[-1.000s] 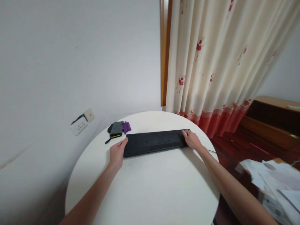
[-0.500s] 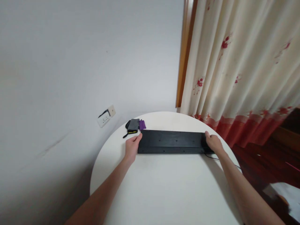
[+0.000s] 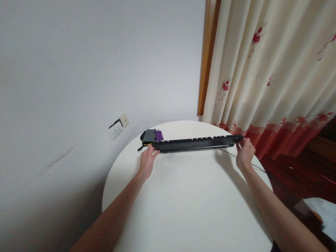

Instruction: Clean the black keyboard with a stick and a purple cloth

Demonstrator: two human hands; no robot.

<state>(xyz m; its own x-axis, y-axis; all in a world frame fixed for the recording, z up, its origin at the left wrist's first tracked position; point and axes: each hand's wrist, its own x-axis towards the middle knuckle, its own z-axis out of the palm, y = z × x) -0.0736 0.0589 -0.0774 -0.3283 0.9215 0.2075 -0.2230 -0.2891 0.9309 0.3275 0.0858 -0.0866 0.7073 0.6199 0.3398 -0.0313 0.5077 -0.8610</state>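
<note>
A black keyboard (image 3: pixel 194 144) is tipped up on edge above the white round table (image 3: pixel 189 203), its key tops showing as a row of bumps along the upper side. My left hand (image 3: pixel 147 161) grips its left end between thumb and fingers. At the other end, my right hand (image 3: pixel 245 152) is closed on the right corner. A thin black cable (image 3: pixel 253 164) runs from behind the keyboard off the table's right edge. Just behind my left hand lies a folded grey cloth item (image 3: pixel 149 135) with a purple piece (image 3: pixel 159 135) beside it.
A wall socket (image 3: pixel 115 130) with a black plug or cord is on the white wall at the left. Cream and red curtains (image 3: pixel 244 87) hang behind the table's right side. A white object (image 3: pixel 319 213) is at the lower right, over a dark red floor.
The keyboard has rotated in both hands: its flat underside faced me before, and now its long edge with the key tops does. Both hands have turned with it.
</note>
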